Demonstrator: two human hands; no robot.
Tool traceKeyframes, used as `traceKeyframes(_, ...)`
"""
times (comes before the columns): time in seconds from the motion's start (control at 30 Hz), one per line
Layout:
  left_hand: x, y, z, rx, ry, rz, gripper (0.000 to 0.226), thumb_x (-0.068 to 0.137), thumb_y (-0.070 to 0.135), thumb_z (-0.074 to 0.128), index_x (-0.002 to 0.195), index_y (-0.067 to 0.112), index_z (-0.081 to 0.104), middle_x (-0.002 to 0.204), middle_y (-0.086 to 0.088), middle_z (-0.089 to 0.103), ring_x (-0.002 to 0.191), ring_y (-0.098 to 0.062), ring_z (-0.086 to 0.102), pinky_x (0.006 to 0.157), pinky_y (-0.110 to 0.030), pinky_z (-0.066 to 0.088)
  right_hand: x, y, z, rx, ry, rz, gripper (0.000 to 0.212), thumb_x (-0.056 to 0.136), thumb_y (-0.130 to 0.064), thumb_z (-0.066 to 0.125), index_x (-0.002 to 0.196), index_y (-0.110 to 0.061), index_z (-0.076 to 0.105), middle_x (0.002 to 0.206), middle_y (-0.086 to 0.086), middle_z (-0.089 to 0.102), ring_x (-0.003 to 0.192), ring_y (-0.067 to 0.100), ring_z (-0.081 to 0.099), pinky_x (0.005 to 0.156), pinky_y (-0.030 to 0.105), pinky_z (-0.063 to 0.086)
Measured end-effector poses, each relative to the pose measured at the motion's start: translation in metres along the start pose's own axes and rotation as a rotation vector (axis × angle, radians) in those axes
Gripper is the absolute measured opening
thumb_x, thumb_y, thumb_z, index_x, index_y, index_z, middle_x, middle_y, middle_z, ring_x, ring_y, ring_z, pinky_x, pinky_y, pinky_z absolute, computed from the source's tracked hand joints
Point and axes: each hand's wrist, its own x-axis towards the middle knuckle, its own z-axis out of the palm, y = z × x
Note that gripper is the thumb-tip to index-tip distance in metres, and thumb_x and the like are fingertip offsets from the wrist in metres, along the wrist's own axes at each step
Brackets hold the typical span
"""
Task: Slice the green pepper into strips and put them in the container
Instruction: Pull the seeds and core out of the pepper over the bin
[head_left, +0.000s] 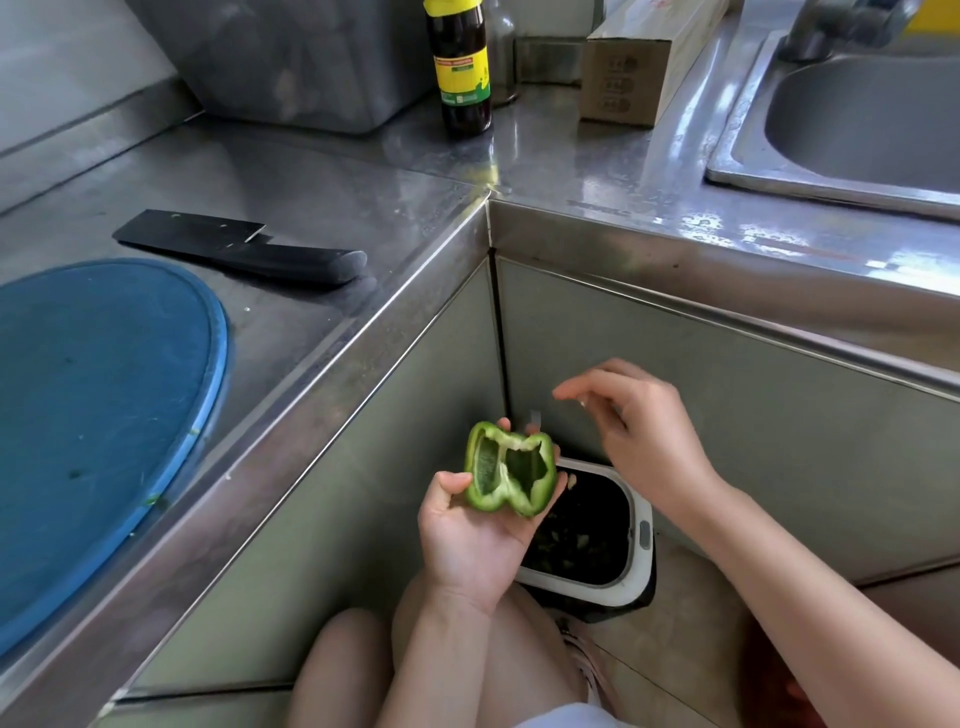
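Green pepper half sat in my curled left fingers, lower centre; right fingers hung open. Pale ribs probably wanted pinching over the bin.

Bright daylight glares off the steel counter; edges bend.
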Motion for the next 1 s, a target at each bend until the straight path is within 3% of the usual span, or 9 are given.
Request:
traceKeyframes(0.1, 0.005, 0.0, -0.002, -0.034, 0.034, 0.049, 0.068, 0.045, 0.007, 0.073, 0.113, 0.009, 0.067, 0.128, -0.021, 0.053, 0.13, -0.039, 0.042, 0.111, -0.051, 0.028, -0.004, -0.007, 0.001, -0.012, -0.055, 0.019, 0.029, 0.091, 0.003, 0.05, 0.107, -0.014, 0.066, 0.079, -0.005, 0.063, 0.072, 0.01, 0.059, 0.071, 0.02, 0.047)
traceKeyframes(0.17, 0.008, 0.0, -0.004, -0.037, 0.036, 0.074, 0.065, 0.047, 0.006, 0.072, 0.111, 0.01, 0.069, 0.124, -0.021, 0.053, 0.124, -0.038, 0.046, 0.114, -0.047, 0.023, -0.008, -0.015, 0.004, -0.016, -0.099, 0.05, 0.014, 0.091, -0.012, 0.058, 0.098, -0.017, 0.069, 0.077, -0.007, 0.065, 0.072, 0.009, 0.061, 0.068, 0.015, 0.045)
traceKeyframes(0.23, 0.008, -0.002, -0.005, 0.002, 0.022, 0.089, 0.061, 0.05, 0.007, 0.069, 0.11, 0.013, 0.069, 0.119, -0.02, 0.055, 0.114, -0.037, 0.052, 0.113, -0.046, 0.027, -0.012, -0.025, 0.01, -0.041, -0.178, 0.103, 0.007, 0.084, -0.025, 0.069, 0.084, -0.019, 0.072, 0.075, -0.008, 0.063, 0.069, 0.007, 0.058, 0.065, 0.012, 0.041)
traceKeyframes(0.33, 0.008, -0.004, -0.005, 0.068, 0.013, 0.103, 0.064, 0.05, 0.008, 0.071, 0.113, 0.017, 0.066, 0.11, -0.019, 0.059, 0.101, -0.033, 0.059, 0.095, -0.044, 0.044, -0.017, -0.035, 0.024, -0.053, -0.312, 0.235, 0.02, 0.077, -0.036, 0.073, 0.079, -0.016, 0.072, 0.072, -0.003, 0.06, 0.068, 0.011, 0.055, 0.06, 0.021, 0.04)
traceKeyframes(0.47, 0.008, -0.003, -0.004, 0.13, 0.049, 0.123, 0.058, 0.048, 0.015, 0.082, 0.104, 0.016, 0.071, 0.1, -0.014, 0.065, 0.094, -0.026, 0.065, 0.084, -0.033, 0.051, -0.024, -0.042, 0.041, -0.031, -0.321, 0.297, 0.02, 0.078, -0.03, 0.07, 0.074, -0.01, 0.072, 0.069, 0.008, 0.062, 0.066, 0.021, 0.056, 0.059, 0.029, 0.041)
traceKeyframes(0.6, 0.009, -0.002, -0.004, 0.139, 0.114, 0.134, 0.051, 0.049, 0.029, 0.091, 0.096, 0.017, 0.074, 0.103, -0.015, 0.067, 0.098, -0.026, 0.067, 0.088, -0.035, 0.053, -0.031, -0.051, 0.05, 0.079, -0.246, 0.392, 0.011, 0.077, -0.02, 0.07, 0.067, -0.015, 0.072, 0.063, 0.005, 0.063, 0.061, 0.017, 0.058, 0.061, 0.034, 0.048)
traceKeyframes(0.77, 0.006, -0.003, -0.005, 0.136, 0.101, 0.128, 0.046, 0.051, 0.026, 0.09, 0.093, 0.017, 0.074, 0.104, -0.014, 0.068, 0.1, -0.025, 0.067, 0.091, -0.036, 0.05, -0.028, -0.054, 0.048, 0.14, -0.196, 0.473, 0.008, 0.078, -0.02, 0.071, 0.073, -0.016, 0.076, 0.067, 0.005, 0.069, 0.069, 0.019, 0.064, 0.066, 0.032, 0.051)
traceKeyframes(1.0, 0.007, -0.004, -0.004, 0.102, 0.15, 0.136, 0.053, 0.038, 0.021, 0.095, 0.087, 0.016, 0.076, 0.1, -0.014, 0.07, 0.09, -0.025, 0.07, 0.082, -0.037, 0.055, -0.02, -0.061, 0.045, -0.187, -0.369, 0.332, 0.02, 0.083, -0.012, 0.054, 0.082, -0.017, 0.073, 0.074, 0.003, 0.062, 0.072, 0.021, 0.058, 0.057, 0.024, 0.036)
